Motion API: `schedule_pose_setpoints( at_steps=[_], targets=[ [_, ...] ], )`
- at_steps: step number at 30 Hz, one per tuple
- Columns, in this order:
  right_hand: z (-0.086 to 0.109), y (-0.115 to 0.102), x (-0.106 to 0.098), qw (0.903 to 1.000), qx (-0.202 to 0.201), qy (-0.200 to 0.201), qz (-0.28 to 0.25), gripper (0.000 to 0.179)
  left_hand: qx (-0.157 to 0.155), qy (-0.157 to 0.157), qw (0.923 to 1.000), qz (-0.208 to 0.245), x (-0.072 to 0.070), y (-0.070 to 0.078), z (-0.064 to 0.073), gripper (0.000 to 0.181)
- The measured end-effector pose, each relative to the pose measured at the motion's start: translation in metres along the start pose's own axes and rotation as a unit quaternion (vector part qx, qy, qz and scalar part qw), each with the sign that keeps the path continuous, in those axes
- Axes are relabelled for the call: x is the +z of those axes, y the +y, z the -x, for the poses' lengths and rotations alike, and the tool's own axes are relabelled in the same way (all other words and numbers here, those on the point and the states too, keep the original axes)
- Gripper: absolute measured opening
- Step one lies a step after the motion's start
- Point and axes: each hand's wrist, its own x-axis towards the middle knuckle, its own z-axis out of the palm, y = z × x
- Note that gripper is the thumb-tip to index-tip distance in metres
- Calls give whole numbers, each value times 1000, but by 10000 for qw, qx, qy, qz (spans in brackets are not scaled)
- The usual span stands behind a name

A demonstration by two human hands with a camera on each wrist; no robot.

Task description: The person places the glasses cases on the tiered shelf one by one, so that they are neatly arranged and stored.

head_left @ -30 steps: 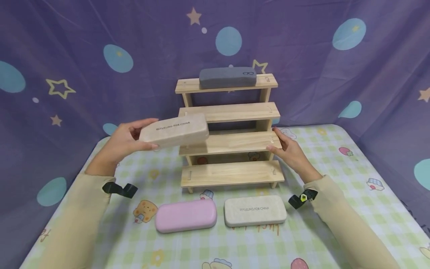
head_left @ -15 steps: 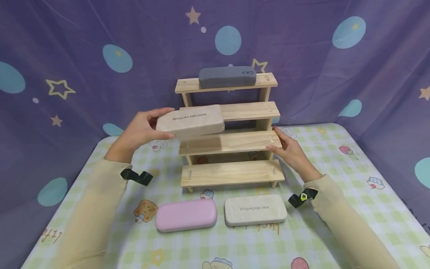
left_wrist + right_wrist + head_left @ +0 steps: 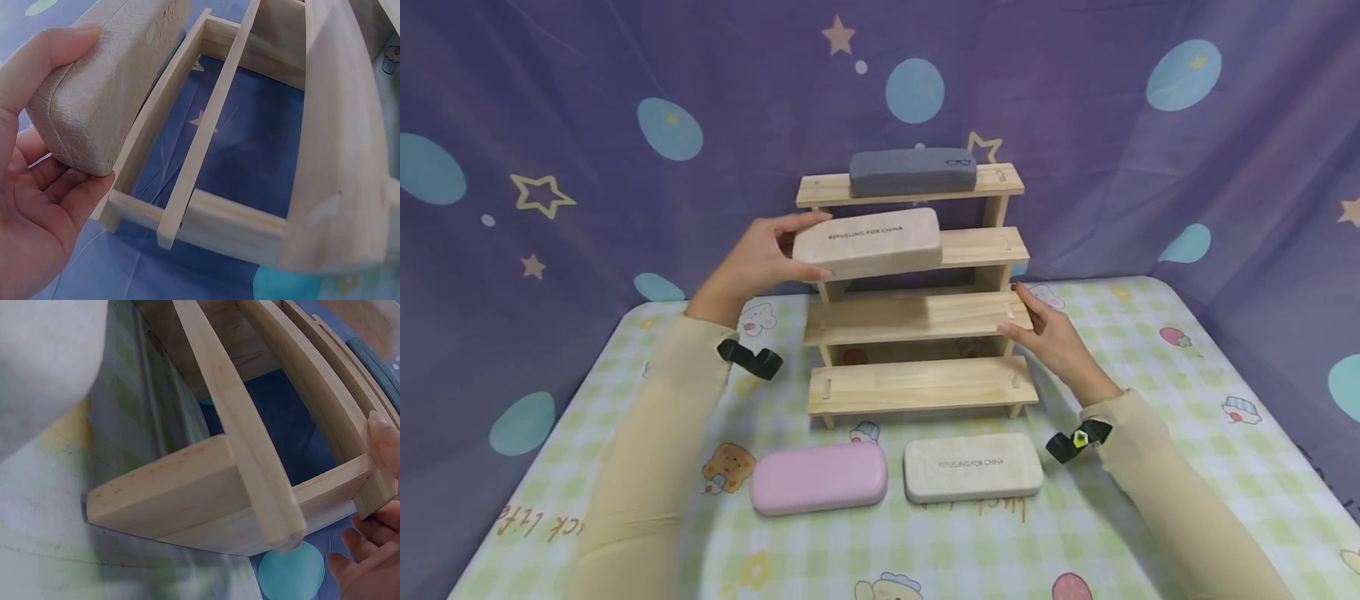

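The left hand [image 3: 763, 254] grips, thumb [image 3: 810, 272] opposing fingers [image 3: 805, 222], near the upper left of the wooden rack [image 3: 917, 387], the right hand [image 3: 1051, 335] pinches its right side, and sleeved forearms [image 3: 647, 467] slant before it.

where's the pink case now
In the head view, the pink case lies on the tablecloth, left of the off-white case, in front of the rack.

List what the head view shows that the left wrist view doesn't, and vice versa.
Only the head view: the right hand gripping a shelf's end, plus the pink case and a pale case lying on the checked cloth.

Only the left wrist view: the palm side of the left hand, close up.

Both: the left hand gripping the beige case, and the wooden rack.
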Motion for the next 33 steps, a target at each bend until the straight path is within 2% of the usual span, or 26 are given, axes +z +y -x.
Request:
schedule_pose_setpoints(
  at_steps=[5,10,17,23,33],
  targets=[
    [0,2,0,9999,-70,-3,-100,79,-45,-90,9999,73,7,2,-15,72],
    [1,2,-1,10000,-98,20,-2,78,120,-193,9997,120,17,3,-28,72],
    [3,0,0,9997,-163,-16,-156,79,-39,-282,9995,163,32,0,-41,73],
    [3,0,0,9999,-57,-23,-94,79,-239,-276,9991,226,37,-4,-48,74],
    [1,0,1,9998,-74,-37,-200,80,-271,-400,9988,98,41,-11,-54,74]
  ],
)
